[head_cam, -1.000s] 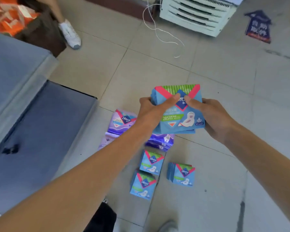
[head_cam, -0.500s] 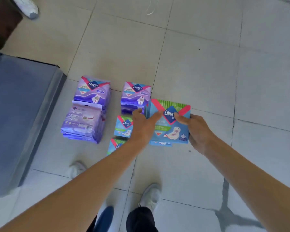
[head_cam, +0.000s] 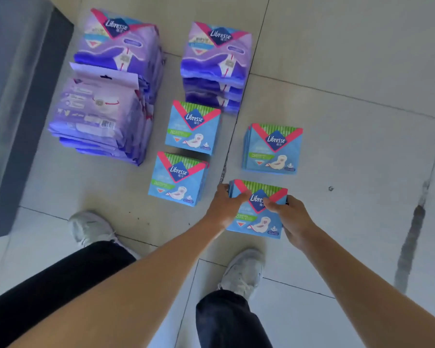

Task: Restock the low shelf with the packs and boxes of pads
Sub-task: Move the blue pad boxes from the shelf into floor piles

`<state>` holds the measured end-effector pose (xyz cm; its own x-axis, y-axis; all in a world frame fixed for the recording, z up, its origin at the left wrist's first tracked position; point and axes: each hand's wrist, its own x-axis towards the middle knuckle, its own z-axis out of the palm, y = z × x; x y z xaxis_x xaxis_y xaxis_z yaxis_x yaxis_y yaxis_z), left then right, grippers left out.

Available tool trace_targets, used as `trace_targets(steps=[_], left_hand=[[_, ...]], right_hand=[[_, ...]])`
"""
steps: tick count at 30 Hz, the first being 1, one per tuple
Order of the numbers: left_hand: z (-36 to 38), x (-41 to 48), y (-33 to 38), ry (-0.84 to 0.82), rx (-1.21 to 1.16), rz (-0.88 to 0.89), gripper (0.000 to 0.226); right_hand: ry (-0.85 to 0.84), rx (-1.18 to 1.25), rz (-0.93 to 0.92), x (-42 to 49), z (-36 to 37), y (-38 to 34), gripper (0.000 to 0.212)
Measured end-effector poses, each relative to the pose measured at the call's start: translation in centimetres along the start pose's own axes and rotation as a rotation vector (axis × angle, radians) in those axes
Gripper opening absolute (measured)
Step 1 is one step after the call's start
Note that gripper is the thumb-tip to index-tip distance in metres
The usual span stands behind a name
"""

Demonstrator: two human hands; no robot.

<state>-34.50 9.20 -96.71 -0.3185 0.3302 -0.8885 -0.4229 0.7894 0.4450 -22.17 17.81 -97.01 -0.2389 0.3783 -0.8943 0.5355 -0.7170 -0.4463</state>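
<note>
The person wears dark trousers point(head_cam: 226, 322) and pale grey lace-up sneakers point(head_cam: 244, 271).

You can read "Libresse" on the left purple pack point(head_cam: 116, 27), the right purple pack point(head_cam: 220, 36), the three lying blue packs point(head_cam: 194, 126) and the held blue pack point(head_cam: 251, 222).

Pale tiled floor point(head_cam: 349, 59) with thin dark grout lines; a low grey shelf point(head_cam: 15, 96) at nine o'clock; a dark stain point(head_cam: 409, 247) at four o'clock.

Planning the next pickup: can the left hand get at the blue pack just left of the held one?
Probably yes: that blue pack lies unobstructed beside the left hand, though its grip is on the held pack.
</note>
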Motion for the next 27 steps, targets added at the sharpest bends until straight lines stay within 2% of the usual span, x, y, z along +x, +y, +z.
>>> trace_targets(steps=[2, 3, 8, 11, 14, 16, 18, 21, 23, 25, 27], left_hand=[[0.2, 2.5, -1.8, 0.030, 0.106, -0.007, 0.063], [0.4, 3.6, -2.6, 0.037, 0.158, -0.020, 0.065], [1.4, 7.6, -5.1, 0.021, 0.302, -0.014, 0.061], [1.9, 8.4, -5.7, -0.005, 0.377, -0.030, 0.068], [2.0, 8.2, -5.9, 0.018, 0.441, -0.052, 0.056], [2.0, 7.4, -5.5, 0.063, 0.536, -0.023, 0.053], [1.8, 5.9, -4.0, 0.102, 0.570, -0.030, 0.061], [0.6, 2.2, -0.9, 0.143, 0.573, 0.058, 0.057], [-1.4, -1.0, 2.3, 0.123, 0.557, 0.115, 0.047], [-3.9, -3.9, 5.7, 0.122, 0.569, 0.172, 0.039], [-6.8, -6.6, 9.5, 0.119, 0.583, 0.211, 0.033]], right_hand=[[0.004, -0.007, 0.008, 2.7, 0.3, 1.5, 0.016], [0.013, -0.006, 0.014, 3.9, 0.5, 2.2, 0.015], [0.068, -0.014, 0.042, 7.6, 0.6, 5.2, 0.028], [0.102, -0.038, 0.040, 8.3, 0.2, 5.6, 0.022], [0.095, -0.077, 0.067, 8.5, 0.1, 5.0, 0.007], [0.131, -0.146, 0.094, 8.6, 0.3, 4.6, 0.009], [0.208, -0.281, 0.113, 8.1, 0.5, 3.8, 0.014], [0.296, -0.547, 0.087, 4.6, 1.1, 1.1, 0.024], [0.259, -0.650, 0.060, 1.0, 2.1, -1.8, 0.020], [0.195, -0.751, 0.012, -2.8, 3.4, -5.8, 0.026], [0.127, -0.834, -0.060, -6.8, 5.4, -10.5, 0.018]])
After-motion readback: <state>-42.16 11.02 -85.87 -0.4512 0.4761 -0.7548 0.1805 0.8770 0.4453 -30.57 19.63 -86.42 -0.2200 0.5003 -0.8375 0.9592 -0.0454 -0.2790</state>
